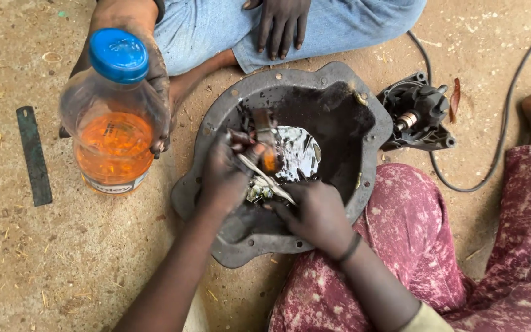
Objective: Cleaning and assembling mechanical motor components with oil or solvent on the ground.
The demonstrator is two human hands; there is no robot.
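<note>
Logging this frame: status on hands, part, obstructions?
Left hand and right hand both gripping small greasy part over oily metal pan. Another person's hand holds orange-liquid bottle alongside, clear of pan.

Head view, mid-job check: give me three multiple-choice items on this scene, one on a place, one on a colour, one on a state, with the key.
1. Where does the round grey metal pan lie?
A. on the sandy ground
B. on a bench
C. on someone's lap

2. What colour is the cap of the clear plastic bottle of orange liquid?
A. red
B. blue
C. white

3. How is the bottle?
A. lying on its side
B. capped and held by another person's hand
C. open and pouring

Key: 1 A, bare sand shows all round the pan's rim. 2 B, the cap on top is plainly blue. 3 B, the cap is on and that person's fingers wrap the bottle, while the left hand and right hand work small greasy parts over the pan.
</note>
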